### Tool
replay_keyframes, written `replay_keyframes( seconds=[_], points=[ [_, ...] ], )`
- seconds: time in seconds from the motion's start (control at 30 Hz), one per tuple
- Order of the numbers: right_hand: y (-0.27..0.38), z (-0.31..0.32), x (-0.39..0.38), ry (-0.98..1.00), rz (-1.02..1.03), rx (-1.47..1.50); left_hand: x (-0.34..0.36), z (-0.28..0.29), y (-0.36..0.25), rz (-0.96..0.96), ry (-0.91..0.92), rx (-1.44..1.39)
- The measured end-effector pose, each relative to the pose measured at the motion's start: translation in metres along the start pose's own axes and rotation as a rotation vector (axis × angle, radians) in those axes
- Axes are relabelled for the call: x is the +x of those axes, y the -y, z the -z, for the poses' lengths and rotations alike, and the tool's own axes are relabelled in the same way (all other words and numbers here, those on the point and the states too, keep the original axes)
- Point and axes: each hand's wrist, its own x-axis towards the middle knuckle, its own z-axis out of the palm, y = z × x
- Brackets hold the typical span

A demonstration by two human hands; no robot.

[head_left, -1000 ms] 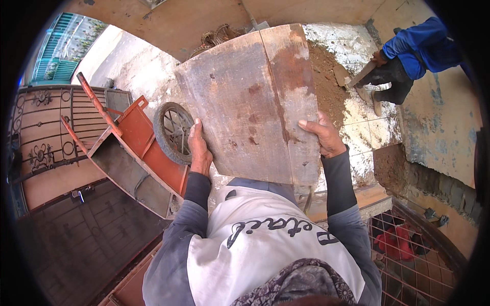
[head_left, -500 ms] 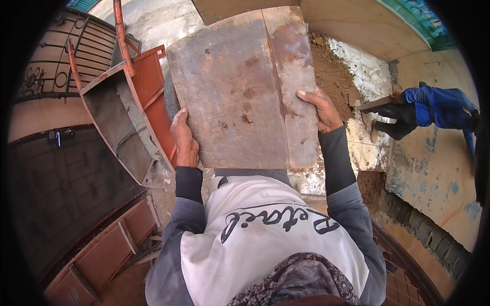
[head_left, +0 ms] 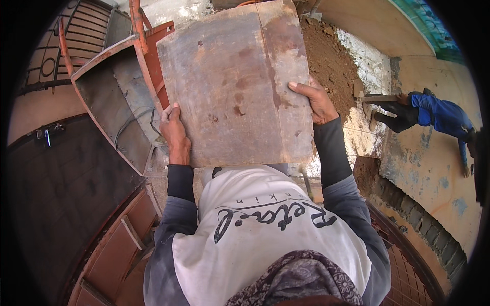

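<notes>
A large, flat, rectangular board [head_left: 229, 92], stained brown and grey, is held up in front of my body. A dark seam runs along it near its right side. My left hand [head_left: 176, 136] grips the board's left edge low down, with the thumb along the edge. On the opposite edge, my right hand [head_left: 320, 104] has its thumb on the upper face. The other fingers of both hands are mostly hidden beneath the board, as is whatever lies directly under it.
An orange-framed metal trough [head_left: 104, 84] stands at my left, beside a dark panel [head_left: 61, 188]. Loose brown soil [head_left: 332, 64] lies on white-splashed tiles beyond my right hand. At the right, a person in blue [head_left: 441, 112] holds a plank [head_left: 382, 98] near a scuffed wall [head_left: 434, 168].
The board and both my hands have shifted slightly left and up in the view, the grip unchanged. More of the soil shows. The other person's lower arm has come into sight.
</notes>
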Motion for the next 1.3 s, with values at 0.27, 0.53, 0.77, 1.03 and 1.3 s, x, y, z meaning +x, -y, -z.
replay_keyframes(
  seconds=[0.27,0.53,0.77,1.03,1.3],
  points=[
    [0.001,-0.005,-0.014,-0.263,0.012,-0.347,0.04,-0.063,0.087,0.258,0.32,0.038],
    [-0.139,0.035,0.024,-0.129,0.017,-1.016,0.048,-0.125,0.35,0.929,0.28,-0.19],
    [-0.279,0.091,0.088,0.059,-0.112,-1.159,0.055,-0.036,0.501,1.135,0.058,-0.244],
    [-0.411,0.179,0.178,0.132,-0.041,-1.298,0.115,-0.059,0.593,1.092,0.078,-0.278],
    [-0.509,0.254,0.226,0.127,-0.111,-1.398,0.149,-0.105,0.643,1.102,0.147,-0.335]
  ],
)
